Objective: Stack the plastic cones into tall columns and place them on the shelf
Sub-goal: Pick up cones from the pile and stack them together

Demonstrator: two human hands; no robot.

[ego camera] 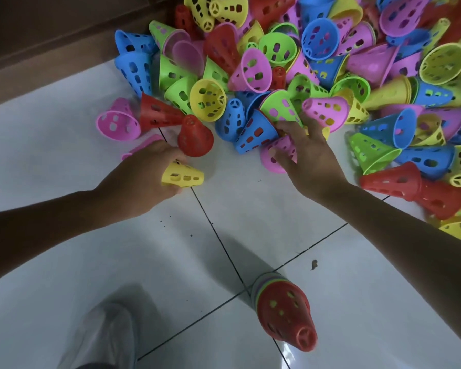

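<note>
Gripping a yellow cone (pixel 183 176), left hand (pixel 147 173); right hand (pixel 308 153) pinches pink cone (pixel 278 153)

Two hands: left hand (pixel 147 171), right hand (pixel 308 153). One stack of nested cones (pixel 285 312), red outermost, nearest the viewer. Beyond the stack, one loose pile of cones (pixel 290 62), too many to count; five colours.

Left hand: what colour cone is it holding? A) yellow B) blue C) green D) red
A: the left hand has its fingers curled round a yellow cone, held just over the floor tile; the red cone beside it lies loose.
</note>
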